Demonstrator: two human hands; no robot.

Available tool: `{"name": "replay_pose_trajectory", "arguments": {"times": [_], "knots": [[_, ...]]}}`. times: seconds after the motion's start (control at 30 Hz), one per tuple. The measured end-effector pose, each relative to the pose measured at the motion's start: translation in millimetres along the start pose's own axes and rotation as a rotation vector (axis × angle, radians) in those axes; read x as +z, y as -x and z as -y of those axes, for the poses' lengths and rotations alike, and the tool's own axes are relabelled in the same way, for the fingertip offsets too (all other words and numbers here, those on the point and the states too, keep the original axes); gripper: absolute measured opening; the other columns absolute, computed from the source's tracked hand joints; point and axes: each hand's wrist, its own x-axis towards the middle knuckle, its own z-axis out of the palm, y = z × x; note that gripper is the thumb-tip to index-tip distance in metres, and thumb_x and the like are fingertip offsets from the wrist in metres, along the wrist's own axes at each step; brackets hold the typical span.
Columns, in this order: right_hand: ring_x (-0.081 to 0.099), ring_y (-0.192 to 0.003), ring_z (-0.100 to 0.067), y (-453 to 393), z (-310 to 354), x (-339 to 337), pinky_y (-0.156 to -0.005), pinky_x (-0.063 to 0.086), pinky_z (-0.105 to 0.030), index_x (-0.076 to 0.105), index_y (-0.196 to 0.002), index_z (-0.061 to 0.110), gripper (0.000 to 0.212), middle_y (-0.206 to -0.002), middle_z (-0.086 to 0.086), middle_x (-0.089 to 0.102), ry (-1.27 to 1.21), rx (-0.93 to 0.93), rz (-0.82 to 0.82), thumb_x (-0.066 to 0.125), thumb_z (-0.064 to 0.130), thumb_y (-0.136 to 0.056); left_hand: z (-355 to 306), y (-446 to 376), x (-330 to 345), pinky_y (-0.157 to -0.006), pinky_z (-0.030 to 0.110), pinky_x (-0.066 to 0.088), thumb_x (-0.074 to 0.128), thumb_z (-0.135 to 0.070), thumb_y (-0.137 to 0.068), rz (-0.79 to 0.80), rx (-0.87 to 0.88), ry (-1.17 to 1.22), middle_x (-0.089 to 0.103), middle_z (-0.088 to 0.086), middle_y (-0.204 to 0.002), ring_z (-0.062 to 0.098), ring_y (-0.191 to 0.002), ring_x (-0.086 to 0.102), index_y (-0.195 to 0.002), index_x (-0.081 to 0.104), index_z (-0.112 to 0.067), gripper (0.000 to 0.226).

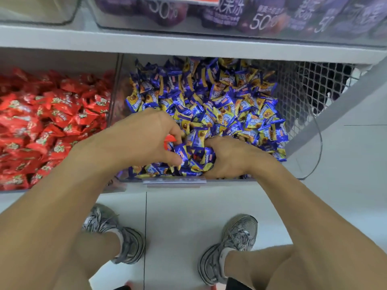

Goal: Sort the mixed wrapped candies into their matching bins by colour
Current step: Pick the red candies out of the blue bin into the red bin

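Though half-buried, right hand [227,159] fingertips unseen.

under my fingers the blue-and-yellow wrapped candies [209,105] are glossy, crinkled foil-like film; the red wrapped candies [48,122] shine the same way. the clear plastic bin [310,155] looks smooth, the white mesh panel [301,84] perforated, the pale floor tiles [180,227] smooth, faintly shiny.

Blue candies [209,105] fill my clear right bin [310,164], heaped loosely. Red candies [48,122] fill the left bin [117,185]. One red candy [170,141] lies among the blue, near the front.
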Motion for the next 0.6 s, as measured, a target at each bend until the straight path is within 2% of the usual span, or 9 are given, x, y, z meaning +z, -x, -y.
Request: {"name": "replay_pose_trajectory", "arguments": {"times": [0.07, 0.13, 0.23, 0.3, 0.33, 0.43, 0.47, 0.53, 0.6], "knots": [[0.051, -0.054, 0.006, 0, -3, -2, -0.058, 0.038, -0.023, 0.055, -0.091, 0.033, 0.032, -0.063, 0.015, 0.055, -0.039, 0.02, 0.009, 0.08, 0.033, -0.072, 1, 3, -1, -0.073, 0.027, 0.037, 0.077, -0.059, -0.068, -0.029, -0.004, -0.001, 0.046, -0.024, -0.078, 0.008, -0.078, 0.042, -0.101, 0.072, -0.034, 0.042], [0.053, -0.051, 0.003, 2, -6, -7, -0.058, 0.042, -0.025, 0.056, -0.112, 0.033, 0.05, -0.061, 0.011, 0.059, -0.077, 0.043, 0.009, 0.08, 0.031, -0.069, 2, 6, -2, -0.073, 0.028, 0.04, 0.077, -0.061, -0.066, -0.055, -0.026, 0.019, 0.051, -0.018, -0.081, 0.008, -0.078, 0.045, -0.1, 0.072, -0.034, 0.043], [0.055, -0.049, -0.019, 10, -14, -19, -0.054, 0.05, -0.035, 0.057, -0.105, 0.035, 0.047, -0.075, -0.006, 0.069, -0.246, -0.002, -0.054, 0.081, 0.021, -0.066, 2, 8, -5, -0.078, 0.029, 0.043, 0.076, -0.063, -0.066, -0.103, -0.061, 0.07, 0.058, -0.014, -0.093, 0.009, -0.085, 0.047, -0.099, 0.071, -0.035, 0.044], [0.044, -0.044, -0.02, 18, -15, -30, -0.047, 0.041, -0.029, 0.066, -0.101, 0.03, 0.04, -0.075, -0.015, 0.064, -0.423, -0.082, -0.14, 0.08, 0.008, -0.07, -1, 8, -8, -0.083, 0.029, 0.045, 0.074, -0.063, -0.066, -0.15, -0.076, 0.085, 0.061, -0.011, -0.097, 0.01, -0.089, 0.048, -0.1, 0.071, -0.034, 0.045], [0.042, -0.044, -0.021, 21, -14, -33, -0.046, 0.041, -0.028, 0.069, -0.1, 0.027, 0.039, -0.073, -0.013, 0.062, -0.49, -0.13, -0.192, 0.079, 0.002, -0.071, -3, 9, -9, -0.083, 0.029, 0.044, 0.074, -0.064, -0.066, -0.18, -0.083, 0.091, 0.062, -0.01, -0.097, 0.01, -0.09, 0.05, -0.1, 0.071, -0.034, 0.046], [0.055, -0.056, -0.035, 19, -3, -31, -0.054, 0.052, -0.043, 0.068, -0.105, 0.023, 0.044, -0.079, -0.009, 0.067, -0.609, -0.262, -0.326, 0.079, -0.004, -0.072, -8, 12, -13, -0.078, 0.027, 0.037, 0.072, -0.068, -0.064, -0.253, -0.108, 0.134, 0.055, -0.012, -0.094, 0.009, -0.091, 0.046, -0.102, 0.069, -0.035, 0.051], [0.058, -0.059, -0.031, 17, 1, -29, -0.056, 0.052, -0.045, 0.067, -0.109, 0.022, 0.047, -0.08, -0.003, 0.068, -0.633, -0.302, -0.353, 0.079, -0.005, -0.072, -8, 13, -15, -0.078, 0.027, 0.035, 0.07, -0.071, -0.062, -0.251, -0.115, 0.144, 0.053, -0.013, -0.096, 0.008, -0.093, 0.045, -0.105, 0.067, -0.036, 0.055], [0.069, -0.076, -0.024, 11, 6, -23, -0.068, 0.057, -0.048, 0.062, -0.118, 0.021, 0.056, -0.097, 0.006, 0.069, -0.613, -0.351, -0.386, 0.082, -0.002, -0.071, -7, 15, -15, -0.079, 0.028, 0.036, 0.065, -0.077, -0.057, -0.209, -0.117, 0.112, 0.054, -0.01, -0.105, 0.01, -0.098, 0.047, -0.114, 0.062, -0.039, 0.068], [0.068, -0.101, -0.017, 9, 6, -22, -0.084, 0.057, -0.046, 0.056, -0.128, 0.026, 0.072, -0.118, 0.008, 0.064, -0.523, -0.367, -0.364, 0.091, 0.016, -0.065, -5, 14, -12, -0.082, 0.031, 0.043, 0.062, -0.08, -0.056, -0.165, -0.103, 0.05, 0.055, -0.008, -0.11, 0.014, -0.103, 0.052, -0.119, 0.059, -0.039, 0.075]]}}
